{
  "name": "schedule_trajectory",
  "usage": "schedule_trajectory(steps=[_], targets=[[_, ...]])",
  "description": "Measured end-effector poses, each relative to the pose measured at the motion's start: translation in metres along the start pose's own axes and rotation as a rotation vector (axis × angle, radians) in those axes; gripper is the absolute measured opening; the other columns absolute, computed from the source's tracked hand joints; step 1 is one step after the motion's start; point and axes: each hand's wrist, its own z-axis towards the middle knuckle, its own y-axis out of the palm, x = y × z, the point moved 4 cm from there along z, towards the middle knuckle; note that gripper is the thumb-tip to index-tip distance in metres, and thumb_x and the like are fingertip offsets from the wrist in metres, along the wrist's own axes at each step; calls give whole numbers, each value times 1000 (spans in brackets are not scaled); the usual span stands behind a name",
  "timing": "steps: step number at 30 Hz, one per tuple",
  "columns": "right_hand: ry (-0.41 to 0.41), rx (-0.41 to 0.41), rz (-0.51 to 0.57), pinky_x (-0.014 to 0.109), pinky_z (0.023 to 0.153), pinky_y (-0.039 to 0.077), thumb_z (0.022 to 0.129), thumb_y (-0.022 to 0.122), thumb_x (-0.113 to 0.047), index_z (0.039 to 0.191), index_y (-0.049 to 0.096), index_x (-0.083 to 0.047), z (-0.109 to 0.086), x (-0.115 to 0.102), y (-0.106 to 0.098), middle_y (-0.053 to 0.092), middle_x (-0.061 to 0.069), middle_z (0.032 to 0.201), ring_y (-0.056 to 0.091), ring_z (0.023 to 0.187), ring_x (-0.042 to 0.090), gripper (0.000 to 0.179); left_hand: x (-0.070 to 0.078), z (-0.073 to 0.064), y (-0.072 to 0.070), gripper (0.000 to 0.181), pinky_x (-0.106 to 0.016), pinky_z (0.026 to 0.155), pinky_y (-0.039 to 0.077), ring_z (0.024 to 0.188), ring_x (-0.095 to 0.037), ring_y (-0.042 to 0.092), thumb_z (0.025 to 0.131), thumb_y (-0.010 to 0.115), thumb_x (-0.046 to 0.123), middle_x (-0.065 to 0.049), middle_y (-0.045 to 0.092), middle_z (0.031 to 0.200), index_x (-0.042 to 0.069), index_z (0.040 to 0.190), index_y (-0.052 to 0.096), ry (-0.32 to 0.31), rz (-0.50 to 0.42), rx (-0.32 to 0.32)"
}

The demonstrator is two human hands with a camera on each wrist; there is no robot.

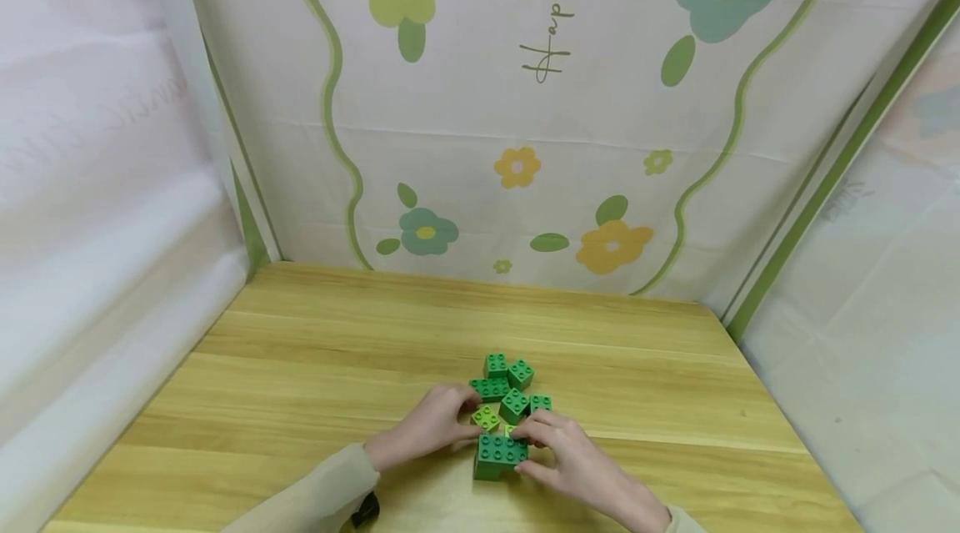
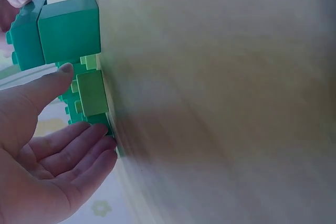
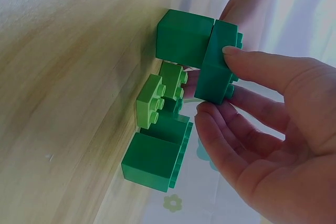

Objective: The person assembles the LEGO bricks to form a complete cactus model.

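My right hand (image 1: 572,451) pinches a long dark green building block (image 1: 502,448) between thumb and fingers. That block sits on one end of a tall green block (image 3: 184,36), its other end overhanging. My left hand (image 1: 431,424) lies beside a lime green block (image 1: 485,418), fingers extended and thumb apart. In the left wrist view, the thumb of the left hand (image 2: 47,145) and its fingers stand around that lime block (image 2: 92,93) without a visible grip. A second lime block (image 3: 150,99) is partly hidden behind the long block in the head view.
Behind the hands, several loose green blocks lie close together, including a long one (image 1: 489,389), a square one (image 1: 514,404) and another (image 1: 521,373). The wooden table (image 1: 315,349) meets a flower-printed cloth wall (image 1: 465,116) at the back, with cloth on both sides.
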Motion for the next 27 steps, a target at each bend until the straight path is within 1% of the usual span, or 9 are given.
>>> schedule_trajectory(steps=[6,11,20,27], targets=[[2,7,3,19,74,59,83,78,-14,110,68,-8,0,0,0,67,0,104,65,89,8,31,3,4,4,31,-16,72,54,80,-8,64,78,84,20,-3,73,91,3,101,72,35,64,13],[11,4,12,20,73,59,83,78,-15,110,68,-8,-1,1,0,67,0,103,65,88,7,29,5,7,7,28,-15,70,53,78,-6,61,78,84,19,-2,72,89,5,99,72,42,105,9],[9,2,12,20,73,59,83,78,-14,110,68,-8,0,0,-1,67,1,103,64,89,7,29,3,6,4,30,-24,81,58,89,-15,67,77,80,10,-6,73,99,3,105,71,30,105,-16],[-13,16,8,20,73,59,81,79,-12,110,68,-7,0,-1,1,67,1,103,64,88,7,31,-1,4,2,32,-29,85,59,95,-18,68,78,80,10,-7,74,104,4,108,71,22,87,-36]])
